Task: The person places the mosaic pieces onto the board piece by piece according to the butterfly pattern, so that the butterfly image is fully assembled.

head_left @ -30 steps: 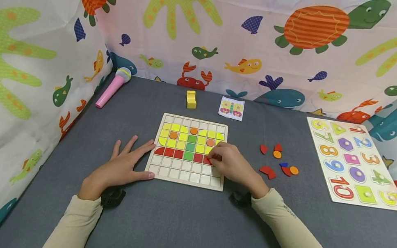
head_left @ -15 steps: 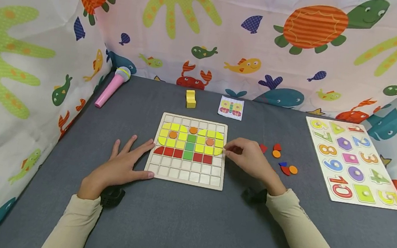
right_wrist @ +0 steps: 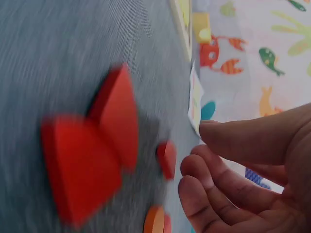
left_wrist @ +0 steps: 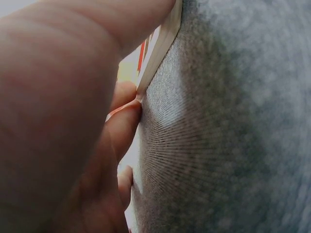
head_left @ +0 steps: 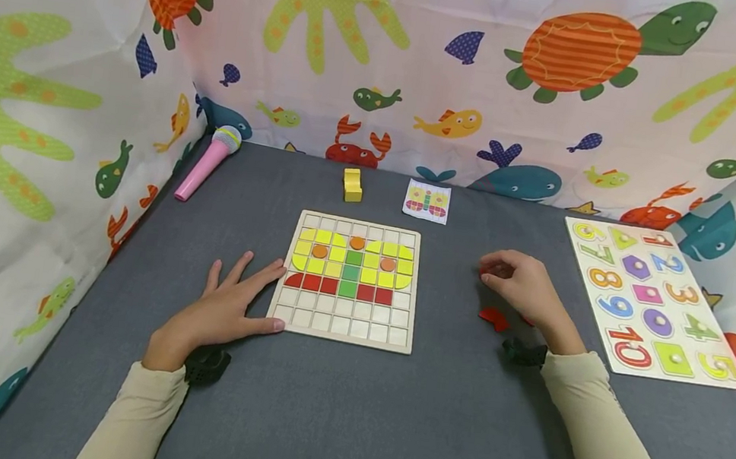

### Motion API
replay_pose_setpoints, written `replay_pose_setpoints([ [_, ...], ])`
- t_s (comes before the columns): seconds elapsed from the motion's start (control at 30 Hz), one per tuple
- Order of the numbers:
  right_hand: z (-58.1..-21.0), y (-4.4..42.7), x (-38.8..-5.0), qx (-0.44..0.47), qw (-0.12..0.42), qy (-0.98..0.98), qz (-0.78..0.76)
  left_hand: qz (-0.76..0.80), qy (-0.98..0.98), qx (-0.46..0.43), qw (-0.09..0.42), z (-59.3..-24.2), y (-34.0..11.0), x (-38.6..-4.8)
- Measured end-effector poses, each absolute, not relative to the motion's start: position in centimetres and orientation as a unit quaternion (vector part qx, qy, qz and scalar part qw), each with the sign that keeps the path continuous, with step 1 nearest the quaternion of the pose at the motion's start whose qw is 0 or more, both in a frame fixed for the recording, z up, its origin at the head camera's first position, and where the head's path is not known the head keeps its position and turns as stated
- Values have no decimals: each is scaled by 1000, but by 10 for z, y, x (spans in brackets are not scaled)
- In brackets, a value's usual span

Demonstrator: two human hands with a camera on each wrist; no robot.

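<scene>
My left hand lies with spread, straight fingers at the left edge of a wooden grid board, its thumb and fingertips touching the rim. The board holds a pattern of yellow, orange, green and red pieces, with a row of red squares across the middle. To the right, my right hand hovers over loose pieces, thumb and fingers loosely bent and apart. In the right wrist view nothing is between them; a red piece lies near the fingertips, two red quarter-circle pieces lie closer, and an orange disc shows below.
A small pattern card and yellow blocks stand behind the board. A pink toy microphone lies at the back left. On the right is a number puzzle board. Printed cloth encloses the table's back and sides.
My right hand has left the board's right side, moving right to the loose pieces, some of which it now hides from the head view. My left hand has stayed in place.
</scene>
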State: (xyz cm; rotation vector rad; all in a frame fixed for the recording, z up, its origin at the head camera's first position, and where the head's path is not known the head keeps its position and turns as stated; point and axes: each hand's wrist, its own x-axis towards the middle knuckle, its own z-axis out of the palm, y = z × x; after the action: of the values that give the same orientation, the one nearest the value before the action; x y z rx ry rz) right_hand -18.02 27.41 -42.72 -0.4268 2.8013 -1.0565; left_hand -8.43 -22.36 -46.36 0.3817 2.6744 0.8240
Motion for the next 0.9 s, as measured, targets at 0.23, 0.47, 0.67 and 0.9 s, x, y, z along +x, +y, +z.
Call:
replay_pose_setpoints([
  [0.23, -427, 285, -184, -167, 67, 934, -310, 288, 936, 134, 154, -464, -224, -84],
  [0.47, -428, 281, -189, -196, 68, 939, -274, 293, 934, 135, 157, -464, -224, -83],
  [0.67, -429, 277, -190, -216, 69, 940, -256, 294, 933, 134, 159, -462, -223, -83],
  [0.9, -428, 276, -192, -216, 82, 942, -245, 295, 933, 133, 157, -461, -224, -83],
])
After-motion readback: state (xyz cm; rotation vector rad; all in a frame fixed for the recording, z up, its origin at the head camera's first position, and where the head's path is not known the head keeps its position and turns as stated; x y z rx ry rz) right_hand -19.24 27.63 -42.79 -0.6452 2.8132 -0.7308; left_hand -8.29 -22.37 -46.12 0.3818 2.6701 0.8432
